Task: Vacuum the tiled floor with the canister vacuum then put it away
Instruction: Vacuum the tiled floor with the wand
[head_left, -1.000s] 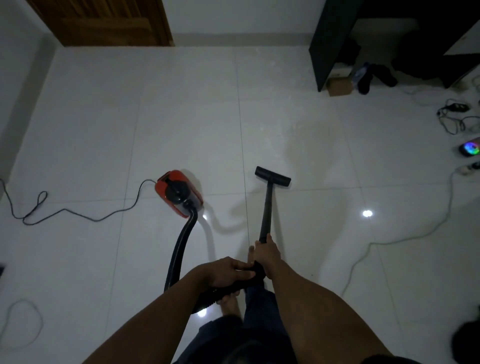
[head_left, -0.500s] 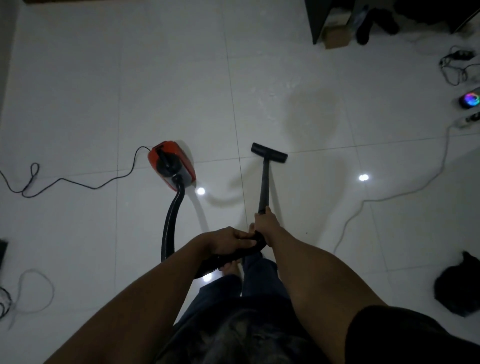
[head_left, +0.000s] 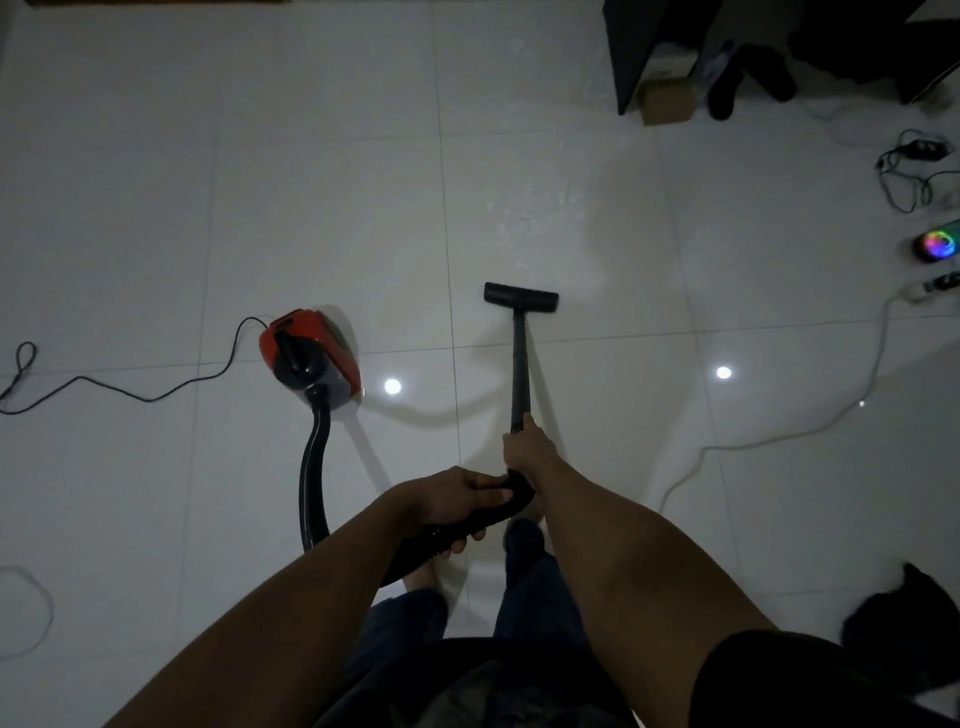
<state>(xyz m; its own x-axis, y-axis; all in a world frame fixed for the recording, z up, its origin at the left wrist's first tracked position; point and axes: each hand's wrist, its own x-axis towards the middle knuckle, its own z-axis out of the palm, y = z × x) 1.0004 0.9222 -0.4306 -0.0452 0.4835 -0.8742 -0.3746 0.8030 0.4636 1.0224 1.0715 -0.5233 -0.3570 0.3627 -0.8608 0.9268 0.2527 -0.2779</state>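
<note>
Both hands clenched on the vacuum: right hand on the wand, left hand on the hose, floor head straight ahead.

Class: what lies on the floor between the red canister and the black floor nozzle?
Head view: bare tile between canister and nozzle.

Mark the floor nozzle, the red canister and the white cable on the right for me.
floor nozzle (head_left: 521, 298): head view, middle of the black head.
red canister (head_left: 310, 353): head view, top of the body.
white cable (head_left: 779, 438): head view, mid-run on the tiles.
</note>
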